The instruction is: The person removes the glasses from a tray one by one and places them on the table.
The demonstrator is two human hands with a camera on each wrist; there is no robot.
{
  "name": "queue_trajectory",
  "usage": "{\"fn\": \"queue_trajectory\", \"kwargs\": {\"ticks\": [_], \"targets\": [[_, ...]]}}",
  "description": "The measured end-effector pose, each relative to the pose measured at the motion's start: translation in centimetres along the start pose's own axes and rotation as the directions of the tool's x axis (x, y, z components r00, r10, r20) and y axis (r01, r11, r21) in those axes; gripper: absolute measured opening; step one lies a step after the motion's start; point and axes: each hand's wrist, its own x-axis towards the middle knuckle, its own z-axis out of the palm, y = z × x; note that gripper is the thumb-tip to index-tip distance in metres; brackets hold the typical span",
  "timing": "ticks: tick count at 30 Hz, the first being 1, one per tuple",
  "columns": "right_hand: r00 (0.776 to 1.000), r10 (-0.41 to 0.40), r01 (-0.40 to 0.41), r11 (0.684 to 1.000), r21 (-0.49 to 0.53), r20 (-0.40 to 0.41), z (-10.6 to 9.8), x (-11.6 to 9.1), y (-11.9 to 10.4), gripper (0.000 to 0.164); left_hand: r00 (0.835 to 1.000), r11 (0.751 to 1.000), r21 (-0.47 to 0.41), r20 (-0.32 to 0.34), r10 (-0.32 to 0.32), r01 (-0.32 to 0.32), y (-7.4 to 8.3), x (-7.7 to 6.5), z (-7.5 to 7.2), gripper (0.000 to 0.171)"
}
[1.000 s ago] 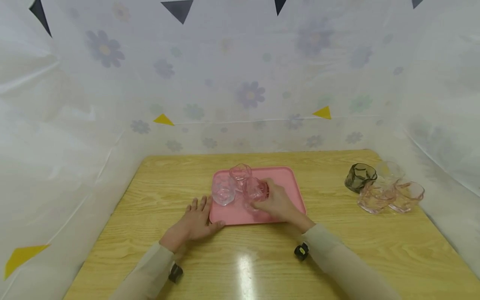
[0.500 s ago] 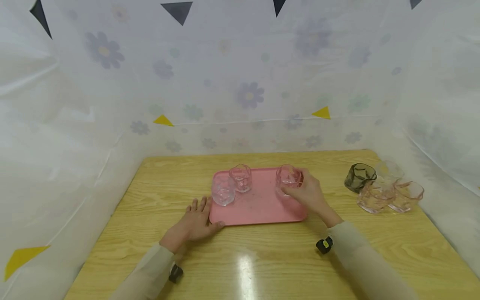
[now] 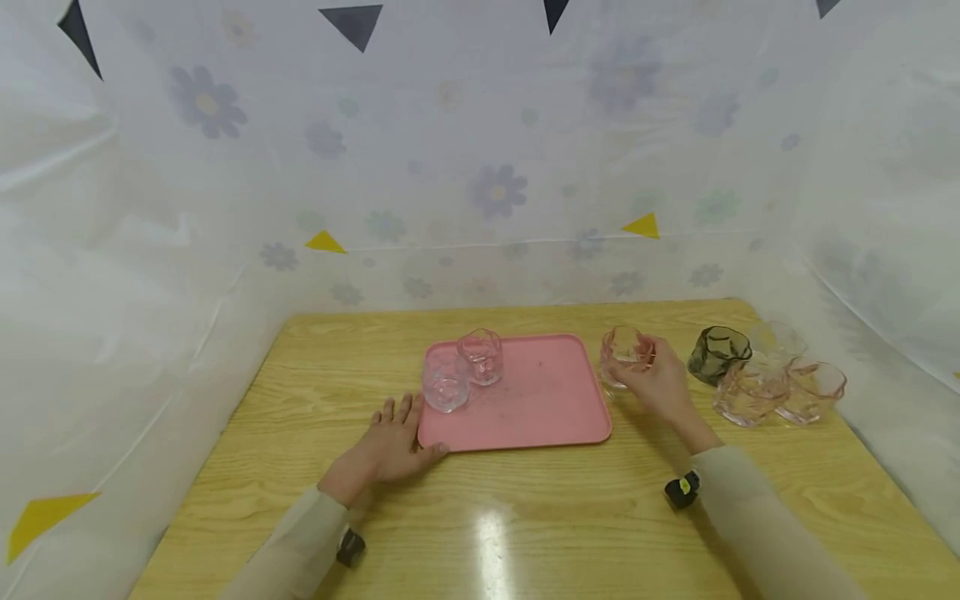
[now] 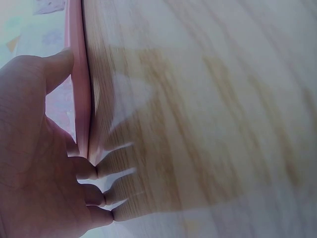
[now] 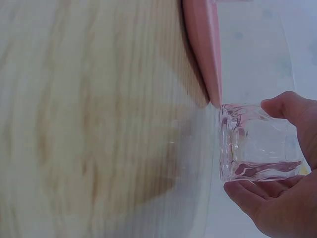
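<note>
My right hand (image 3: pixel 663 379) grips a faintly pink drinking glass (image 3: pixel 622 346) just right of the pink tray (image 3: pixel 540 417). In the right wrist view the thumb and fingers hold this glass (image 5: pixel 257 141) from opposite sides, close to the tray's corner. It looks slightly raised over the wooden table, though contact is hard to judge. My left hand (image 3: pixel 390 442) rests at the tray's left front corner with its fingers extended; its thumb touches the rim (image 4: pixel 81 89) in the left wrist view. Two glasses stand on the tray's left part: a clear glass (image 3: pixel 446 392) and one behind it (image 3: pixel 486 367).
At the table's right stand a dark grey glass (image 3: pixel 716 358), a clear glass (image 3: pixel 783 337), a pinkish glass (image 3: pixel 742 404) and another pinkish glass (image 3: pixel 813 400), bunched closely together. White plastic sheeting (image 3: pixel 412 167) walls the table (image 3: pixel 420 533) at the back and sides.
My right hand has carried the glass rightward from the middle of the tray, past its right edge. The left hand and the other glasses have stayed in place.
</note>
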Motion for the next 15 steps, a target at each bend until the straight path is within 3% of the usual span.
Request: {"fn": "queue_trajectory", "kwargs": {"ticks": [15], "targets": [[0.997,0.066,-0.066,0.998,-0.005,-0.049,-2.4,-0.1,1.5,0.087,1.000,1.000,0.005,0.004,-0.001,0.001,0.1,0.0,0.0,0.101]]}}
